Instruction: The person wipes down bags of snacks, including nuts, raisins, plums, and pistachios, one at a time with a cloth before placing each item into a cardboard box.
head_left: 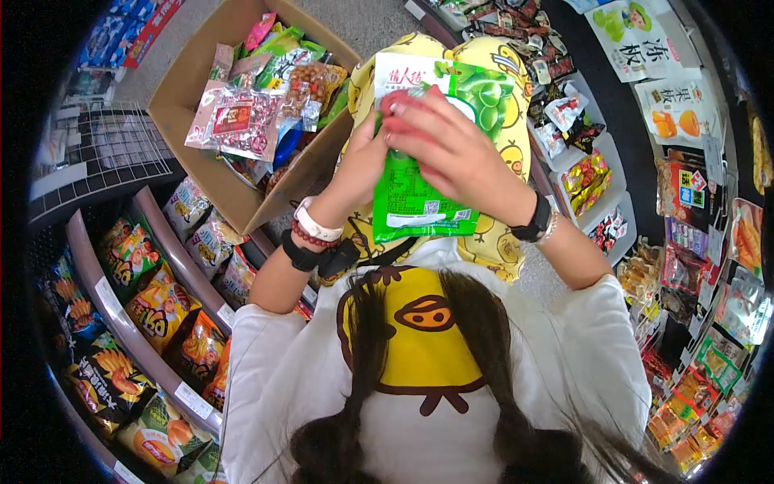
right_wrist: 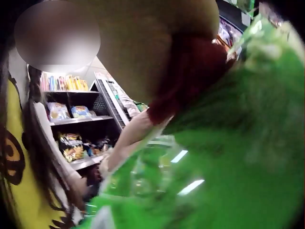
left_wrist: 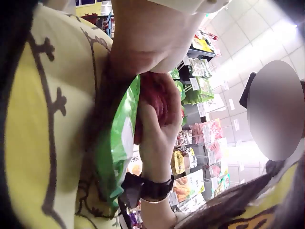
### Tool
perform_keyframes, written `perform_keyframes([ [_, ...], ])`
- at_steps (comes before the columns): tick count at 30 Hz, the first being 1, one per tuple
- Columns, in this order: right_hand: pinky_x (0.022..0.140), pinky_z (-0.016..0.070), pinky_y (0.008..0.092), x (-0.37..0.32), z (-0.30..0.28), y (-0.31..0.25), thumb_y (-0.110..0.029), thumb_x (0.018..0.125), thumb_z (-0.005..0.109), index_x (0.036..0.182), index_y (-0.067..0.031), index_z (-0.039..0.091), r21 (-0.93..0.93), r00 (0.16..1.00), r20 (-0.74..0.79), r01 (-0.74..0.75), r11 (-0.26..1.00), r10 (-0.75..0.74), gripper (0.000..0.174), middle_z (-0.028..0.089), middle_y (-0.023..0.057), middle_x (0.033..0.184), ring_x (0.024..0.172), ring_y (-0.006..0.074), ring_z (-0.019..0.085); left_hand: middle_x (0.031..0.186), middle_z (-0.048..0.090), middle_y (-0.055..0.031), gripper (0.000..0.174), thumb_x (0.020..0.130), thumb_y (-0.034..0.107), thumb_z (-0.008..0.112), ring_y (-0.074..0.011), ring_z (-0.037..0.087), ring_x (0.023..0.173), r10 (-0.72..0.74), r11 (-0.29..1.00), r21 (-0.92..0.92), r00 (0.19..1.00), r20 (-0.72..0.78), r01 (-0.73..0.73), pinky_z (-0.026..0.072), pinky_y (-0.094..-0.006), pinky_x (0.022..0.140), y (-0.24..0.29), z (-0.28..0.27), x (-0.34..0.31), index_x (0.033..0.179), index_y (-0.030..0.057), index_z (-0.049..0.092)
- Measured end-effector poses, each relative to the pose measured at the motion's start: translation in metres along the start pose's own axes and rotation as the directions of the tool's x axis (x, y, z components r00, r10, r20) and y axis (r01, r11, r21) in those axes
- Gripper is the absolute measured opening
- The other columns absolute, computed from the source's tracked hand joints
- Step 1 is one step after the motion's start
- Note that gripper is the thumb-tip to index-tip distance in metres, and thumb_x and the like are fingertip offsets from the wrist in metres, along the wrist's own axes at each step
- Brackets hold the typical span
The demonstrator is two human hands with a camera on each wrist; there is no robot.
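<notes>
A green snack bag (head_left: 427, 202) with a white top and printed green fruit lies over the person's lap. My left hand (head_left: 363, 161) grips its left edge, most of its fingers hidden behind the bag and under the other hand. Across the bag's front reaches my right hand (head_left: 459, 153), fingers bent and their tips overlapping the left hand. From the left wrist view, the bag (left_wrist: 121, 133) appears edge-on, with the curled right hand (left_wrist: 159, 121) against its front. In the right wrist view, the bag (right_wrist: 238, 157) fills the lower right.
An open cardboard box (head_left: 181, 105) full of mixed snack packets stands beyond the left arm. Shelves (head_left: 149, 282) of chip bags curve along the left. On the right are white bins (head_left: 576, 145) of small sweets and a rack of hanging packets (head_left: 681, 189).
</notes>
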State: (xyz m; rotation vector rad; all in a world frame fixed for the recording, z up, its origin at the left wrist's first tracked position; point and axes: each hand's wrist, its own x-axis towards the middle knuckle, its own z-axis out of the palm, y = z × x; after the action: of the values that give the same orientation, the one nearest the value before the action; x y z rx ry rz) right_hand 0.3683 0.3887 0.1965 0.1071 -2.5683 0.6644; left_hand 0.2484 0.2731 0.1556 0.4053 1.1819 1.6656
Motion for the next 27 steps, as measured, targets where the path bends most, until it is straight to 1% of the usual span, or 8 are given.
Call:
perform_keyframes([
  [5, 0.099, 0.0420, 0.0435, 0.002, -0.010, 0.043, 0.006, 0.067, 0.061, 0.115, -0.0075, 0.057, -0.051, 0.915, -0.273, -0.321, 0.946, 0.296, 0.050, 0.053, 0.0134, 0.124, 0.114, 0.0341, 0.051, 0.123, 0.054, -0.0081, 0.040, 0.100, 0.025, 0.043, -0.0162, 0.055, 0.109, -0.139, 0.987, -0.069, 0.989, 0.038, 0.142, 0.0470, -0.0325, 0.092, 0.003, 0.001, -0.001, 0.133, 0.0034, 0.041],
  [9, 0.101, 0.0407, 0.0428, -0.001, 0.008, 0.004, 0.007, 0.065, 0.061, 0.114, -0.0072, 0.057, 0.100, 0.976, -0.169, -0.120, 0.988, 0.136, 0.051, 0.054, 0.0125, 0.123, 0.117, 0.0332, 0.050, 0.121, 0.056, -0.0068, 0.038, 0.100, 0.026, 0.044, -0.0147, 0.055, 0.108, -0.159, 0.985, -0.075, 0.984, -0.081, 0.153, 0.0454, -0.0320, 0.094, 0.008, 0.004, -0.001, 0.131, 0.0038, 0.044],
  [12, 0.103, 0.0394, 0.0426, -0.018, 0.009, 0.002, 0.007, 0.065, 0.061, 0.112, -0.0075, 0.058, 0.097, 0.961, -0.195, -0.177, 0.979, 0.193, 0.049, 0.054, 0.0117, 0.122, 0.118, 0.0332, 0.049, 0.120, 0.056, -0.0063, 0.037, 0.100, 0.025, 0.044, -0.0140, 0.054, 0.109, -0.096, 0.992, -0.079, 0.994, 0.051, 0.100, 0.0443, -0.0310, 0.094, 0.002, -0.001, 0.001, 0.131, 0.0041, 0.044],
  [14, 0.101, 0.0404, 0.0433, -0.028, 0.001, 0.016, 0.006, 0.065, 0.062, 0.108, -0.0077, 0.062, 0.012, 0.896, -0.282, -0.354, 0.935, 0.343, 0.044, 0.057, 0.0122, 0.119, 0.117, 0.0331, 0.050, 0.120, 0.057, -0.0062, 0.036, 0.100, 0.024, 0.044, -0.0129, 0.055, 0.107, -0.091, 0.993, -0.072, 0.996, 0.015, 0.092, 0.0454, -0.0299, 0.092, 0.003, 0.007, 0.001, 0.130, 0.0033, 0.045],
  [16, 0.101, 0.0406, 0.0432, -0.034, -0.004, 0.026, 0.005, 0.065, 0.062, 0.106, -0.0076, 0.063, 0.121, 0.768, -0.384, -0.509, 0.852, 0.513, 0.044, 0.057, 0.0126, 0.117, 0.115, 0.0324, 0.052, 0.119, 0.057, -0.0063, 0.036, 0.100, 0.024, 0.044, -0.0126, 0.056, 0.105, -0.065, 0.998, -0.002, 0.998, -0.001, 0.065, 0.0459, -0.0295, 0.091, 0.001, 0.011, 0.001, 0.130, 0.0029, 0.045],
  [20, 0.103, 0.0396, 0.0448, -0.036, 0.014, -0.008, 0.008, 0.064, 0.059, 0.106, -0.0082, 0.062, 0.085, 0.903, -0.275, -0.321, 0.943, 0.331, 0.045, 0.057, 0.0117, 0.117, 0.113, 0.0320, 0.053, 0.117, 0.058, -0.0051, 0.038, 0.098, 0.029, 0.049, -0.0119, 0.057, 0.101, -0.096, 0.993, -0.061, 0.995, 0.010, 0.097, 0.0470, -0.0284, 0.086, 0.004, 0.012, 0.002, 0.127, 0.0036, 0.046],
  [25, 0.103, 0.0385, 0.0453, -0.057, 0.019, -0.041, 0.008, 0.066, 0.062, 0.107, -0.0059, 0.061, 0.467, 0.990, 0.114, -0.125, 0.875, 0.081, 0.044, 0.057, 0.0097, 0.119, 0.118, 0.0305, 0.051, 0.115, 0.060, -0.0076, 0.038, 0.099, 0.028, 0.045, -0.0149, 0.059, 0.102, -0.056, 0.998, 0.002, 0.998, -0.015, 0.056, 0.0490, -0.0305, 0.087, 0.005, 0.010, 0.000, 0.127, 0.0018, 0.045],
  [27, 0.103, 0.0393, 0.0457, -0.058, 0.011, -0.024, 0.008, 0.064, 0.062, 0.105, -0.0064, 0.062, 0.330, 0.995, 0.012, -0.096, 0.939, 0.098, 0.044, 0.059, 0.0093, 0.116, 0.115, 0.0306, 0.053, 0.115, 0.059, -0.0078, 0.038, 0.099, 0.028, 0.045, -0.0153, 0.059, 0.102, -0.082, 0.996, -0.020, 0.996, -0.021, 0.082, 0.0491, -0.0309, 0.087, 0.005, 0.009, 0.002, 0.127, 0.0017, 0.045],
])
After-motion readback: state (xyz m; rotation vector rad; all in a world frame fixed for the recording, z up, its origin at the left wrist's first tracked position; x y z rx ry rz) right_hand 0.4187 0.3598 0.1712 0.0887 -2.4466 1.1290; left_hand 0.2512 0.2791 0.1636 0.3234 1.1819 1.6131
